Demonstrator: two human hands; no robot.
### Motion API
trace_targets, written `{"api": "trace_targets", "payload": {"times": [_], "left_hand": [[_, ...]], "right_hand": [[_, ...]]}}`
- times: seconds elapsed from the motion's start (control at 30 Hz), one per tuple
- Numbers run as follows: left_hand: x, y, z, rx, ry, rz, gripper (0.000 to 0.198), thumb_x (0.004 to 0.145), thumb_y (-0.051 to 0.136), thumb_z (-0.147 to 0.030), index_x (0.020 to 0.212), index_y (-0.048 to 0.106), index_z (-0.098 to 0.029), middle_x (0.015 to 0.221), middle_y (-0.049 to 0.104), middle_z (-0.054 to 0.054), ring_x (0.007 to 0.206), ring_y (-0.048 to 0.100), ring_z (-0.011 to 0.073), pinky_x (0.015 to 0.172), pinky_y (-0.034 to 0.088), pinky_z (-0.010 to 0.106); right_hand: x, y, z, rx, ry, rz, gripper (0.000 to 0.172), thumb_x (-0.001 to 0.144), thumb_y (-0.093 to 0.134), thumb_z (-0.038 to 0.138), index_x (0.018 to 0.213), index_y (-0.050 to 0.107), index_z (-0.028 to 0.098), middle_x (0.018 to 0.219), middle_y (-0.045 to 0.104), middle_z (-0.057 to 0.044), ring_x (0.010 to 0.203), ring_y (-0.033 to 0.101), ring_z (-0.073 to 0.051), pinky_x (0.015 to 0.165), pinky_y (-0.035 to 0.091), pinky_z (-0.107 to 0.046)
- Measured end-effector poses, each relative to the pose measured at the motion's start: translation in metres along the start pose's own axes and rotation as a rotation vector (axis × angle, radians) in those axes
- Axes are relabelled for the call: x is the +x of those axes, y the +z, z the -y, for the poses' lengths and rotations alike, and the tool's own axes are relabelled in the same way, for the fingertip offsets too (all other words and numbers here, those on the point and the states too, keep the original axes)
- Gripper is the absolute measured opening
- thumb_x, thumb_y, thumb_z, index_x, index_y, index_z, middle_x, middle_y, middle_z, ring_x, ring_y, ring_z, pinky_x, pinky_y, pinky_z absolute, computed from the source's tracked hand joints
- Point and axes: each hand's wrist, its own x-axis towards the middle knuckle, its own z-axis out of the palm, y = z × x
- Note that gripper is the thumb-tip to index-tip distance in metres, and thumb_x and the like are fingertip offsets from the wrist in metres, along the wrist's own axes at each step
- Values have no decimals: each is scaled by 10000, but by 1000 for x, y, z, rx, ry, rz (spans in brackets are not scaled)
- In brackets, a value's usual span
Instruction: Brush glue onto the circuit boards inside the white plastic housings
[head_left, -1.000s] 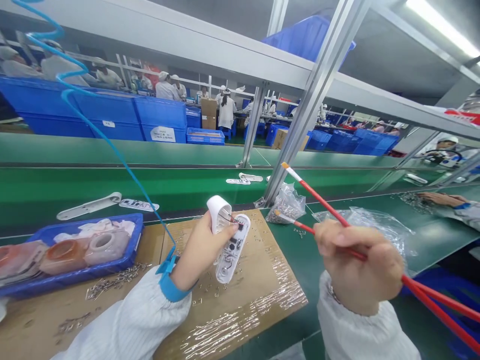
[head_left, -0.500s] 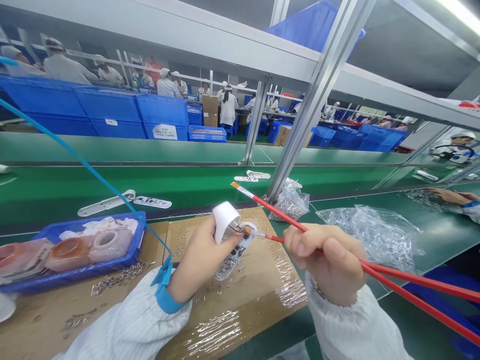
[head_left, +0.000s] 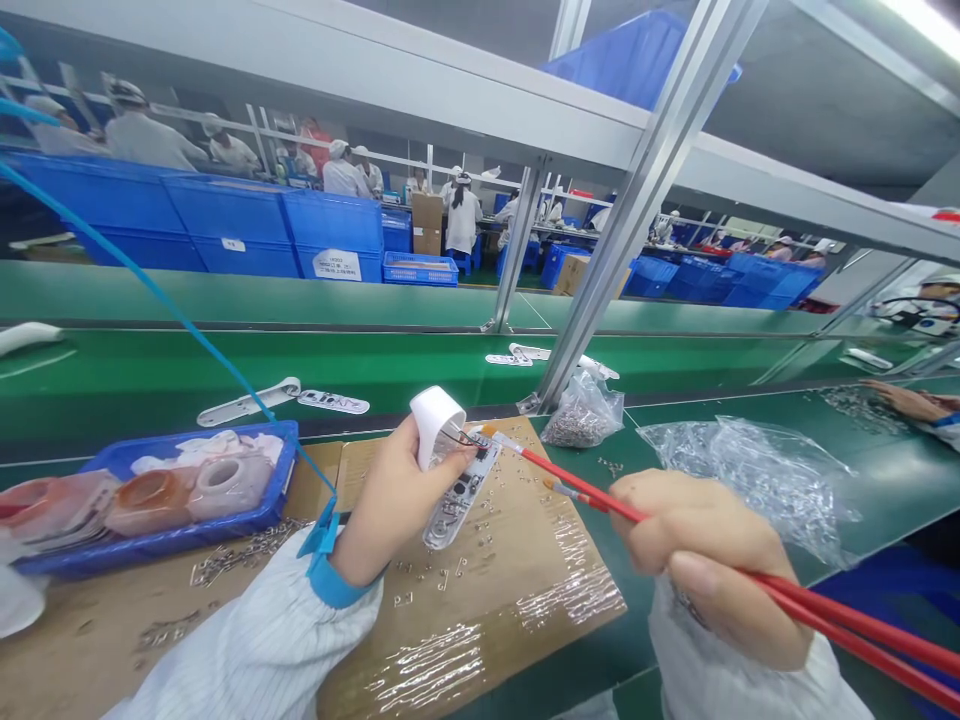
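The right hand (head_left: 720, 560) grips two red-handled paintbrushes (head_left: 566, 476), one tip (head_left: 489, 431) at the circuit-board panel (head_left: 454, 503). The left hand (head_left: 394, 495) grasps that panel and its curved white shell (head_left: 435, 415) above the cardboard sheet (head_left: 517, 550), towards its far edge. Both look light, stiff and probably slick; the thin wires (head_left: 454, 437) between them seem fragile, so hold the plastic rims. By the far right corner sits a bag of metal parts (head_left: 585, 420).

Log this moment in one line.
left hand: holds opened white device | right hand: holds two red brushes | one brush tip: near circuit board | beneath: cardboard
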Motion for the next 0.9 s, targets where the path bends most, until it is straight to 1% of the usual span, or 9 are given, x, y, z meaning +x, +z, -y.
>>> {"api": "trace_targets", "payload": {"times": [0.17,0.37,0.5,0.57,0.6,0.67,0.73,0.8,0.9], "left_hand": [[-3,-2,-3,33,53,21,274,739,681,-391,913,608,-192,895,694,51,809,649,236,678,491,339],[-3,0,-9,55,30,35,212,723,687,-332,856,611,-185,792,678,37,709,628,214,601,462,305],[3,-3,-4,-74,-10,37,299,687,732,-349,893,604,-175,838,677,48,758,633,221,657,479,323],[8,-6,2,-186,-18,11,374,666,759,-380,933,594,-178,881,673,50,792,634,223,692,486,336],[11,-8,4,-237,-17,-8,395,662,766,-388,946,588,-180,896,670,49,803,633,220,704,487,338],[16,-9,8,-325,-18,-35,395,667,770,-378,949,576,-182,903,661,41,812,628,208,721,487,337],[20,-8,10,-412,-30,-45,383,665,776,-343,938,562,-180,898,654,30,812,622,192,738,486,333],[22,-4,10,-483,-54,-38,385,657,781,-314,932,549,-177,898,651,23,804,619,180,751,487,333],[23,1,9,-530,-90,-26,393,648,783,-300,934,547,-170,897,654,25,786,618,175,746,490,336]], "right_hand": [[6,1,0,-45,29,95,254,915,354,267,681,423,199,569,320,9,528,315,-122,560,239,-297],[9,-9,10,-188,50,201,294,939,331,240,654,384,191,584,308,13,534,315,-114,542,244,-289],[11,-15,14,-351,53,252,331,945,324,212,622,395,188,565,316,13,521,327,-113,511,266,-277],[9,-14,15,-388,45,239,335,951,312,198,639,434,188,553,338,13,510,341,-111,502,275,-270],[6,-13,15,-389,32,213,324,956,307,199,683,481,190,557,374,9,521,376,-115,513,298,-267],[1,-9,16,-383,-19,146,286,968,307,220,872,574,192,604,480,-4,594,474,-128,574,368,-264],[-5,-3,18,-417,-52,97,256,971,327,235,1059,563,190,698,571,-19,700,544,-137,656,418,-265],[-8,5,18,-461,-60,54,192,952,374,227,1064,525,185,748,595,-23,741,559,-133,698,433,-259],[-6,14,17,-501,-82,55,74,894,415,178,947,465,194,709,571,-9,692,537,-132,673,424,-265]]}}
